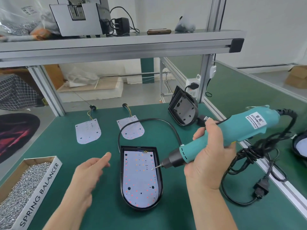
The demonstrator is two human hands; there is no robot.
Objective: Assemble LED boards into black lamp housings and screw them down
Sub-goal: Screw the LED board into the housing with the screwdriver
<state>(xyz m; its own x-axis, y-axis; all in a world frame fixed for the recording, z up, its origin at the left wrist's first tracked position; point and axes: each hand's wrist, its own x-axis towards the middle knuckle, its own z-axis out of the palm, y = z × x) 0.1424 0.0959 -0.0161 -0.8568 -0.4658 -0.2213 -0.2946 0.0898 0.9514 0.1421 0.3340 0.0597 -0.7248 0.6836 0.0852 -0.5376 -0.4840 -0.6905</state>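
A black lamp housing (pixel 159 178) lies on the green mat in front of me with a white LED board (pixel 138 178) seated inside it. My right hand (pixel 207 156) grips a teal electric screwdriver (pixel 232 135); its bit tip with a screw (pixel 153 168) hovers at the board's right side. My left hand (pixel 89 170) is held open with straight fingers just left of the housing, touching nothing. Two loose LED boards, one (pixel 88 131) at the left and one (pixel 131 128) further right, lie farther back with wires attached. A stack of empty black housings (pixel 183 110) leans at the back right.
A cardboard box of screws (pixel 26 185) labelled SPRING BALANCER sits at the front left. The screwdriver's black cord and plug (pixel 260 188) coil on the right by the aluminium rail (pixel 282 185). A shelf (pixel 116 45) with a power adapter spans overhead.
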